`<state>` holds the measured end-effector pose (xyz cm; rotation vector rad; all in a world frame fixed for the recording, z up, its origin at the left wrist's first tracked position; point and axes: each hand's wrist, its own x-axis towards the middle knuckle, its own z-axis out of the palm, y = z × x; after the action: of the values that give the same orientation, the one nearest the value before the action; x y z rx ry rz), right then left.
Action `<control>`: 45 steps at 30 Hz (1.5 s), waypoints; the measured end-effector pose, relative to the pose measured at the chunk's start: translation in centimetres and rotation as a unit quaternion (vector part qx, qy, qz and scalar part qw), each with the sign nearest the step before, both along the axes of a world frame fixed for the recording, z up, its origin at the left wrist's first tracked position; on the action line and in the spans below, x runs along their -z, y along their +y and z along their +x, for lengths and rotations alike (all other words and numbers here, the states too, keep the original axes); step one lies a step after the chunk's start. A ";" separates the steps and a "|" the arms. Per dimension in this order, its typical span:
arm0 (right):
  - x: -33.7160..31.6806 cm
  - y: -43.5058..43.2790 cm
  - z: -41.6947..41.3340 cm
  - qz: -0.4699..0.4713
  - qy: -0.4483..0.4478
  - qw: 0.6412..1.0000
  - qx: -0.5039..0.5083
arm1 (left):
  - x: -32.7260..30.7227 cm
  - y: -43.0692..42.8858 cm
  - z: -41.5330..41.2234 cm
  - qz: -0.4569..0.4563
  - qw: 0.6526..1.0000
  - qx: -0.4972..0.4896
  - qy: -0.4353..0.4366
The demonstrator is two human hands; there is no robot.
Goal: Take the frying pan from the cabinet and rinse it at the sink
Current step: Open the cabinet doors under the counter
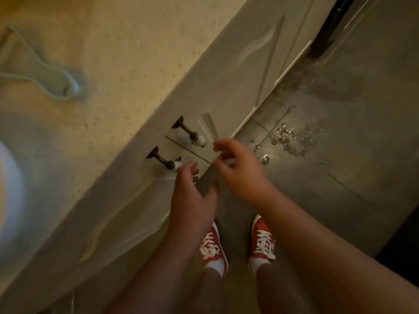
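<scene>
Both hands hang released, fingers loosely curled, gripping nothing: the left hand (192, 196) just beside the lower dark metal knob (164, 160), the right hand (240, 168) near the upper dark metal knob (188, 132) on the pale cabinet doors (226, 91). The doors are shut, so the frying pan is out of sight, presumably inside. Water droplets (292, 138) glisten on the grey tiled floor (351, 132) ahead of the red laced sneakers (261, 243); a step there could slip, likelier once a pan is carried. The speckled beige tabletop (102, 53) overhangs and may catch a rising head.
</scene>
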<state>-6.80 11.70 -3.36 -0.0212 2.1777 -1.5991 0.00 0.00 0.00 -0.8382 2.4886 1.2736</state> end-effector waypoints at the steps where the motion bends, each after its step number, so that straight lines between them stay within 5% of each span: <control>1: 0.4 -1.0 -0.7 -0.007 0.015 1.000 0.008 | 0.3 -0.1 -0.1 0.002 1.000 0.009 0.006; 21: 2.7 -2.0 2.0 0.038 0.082 0.991 0.099 | 1.1 0.7 1.3 0.045 0.995 0.028 0.089; 32: 3.2 1.6 5.1 0.050 0.024 0.959 0.277 | -1.0 3.7 2.4 0.095 0.971 0.192 0.101; 39: 2.9 6.1 6.7 0.022 0.004 0.935 0.353 | -1.9 7.0 1.7 0.125 0.937 0.294 0.144; 45: 3.9 10.3 7.9 -0.031 -0.031 0.913 0.406 | -2.5 11.1 -1.4 -0.006 0.867 0.417 0.272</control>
<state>1.08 22.05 -7.25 1.0230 2.2024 -2.0271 -1.38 11.14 2.54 0.6825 2.7094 1.2279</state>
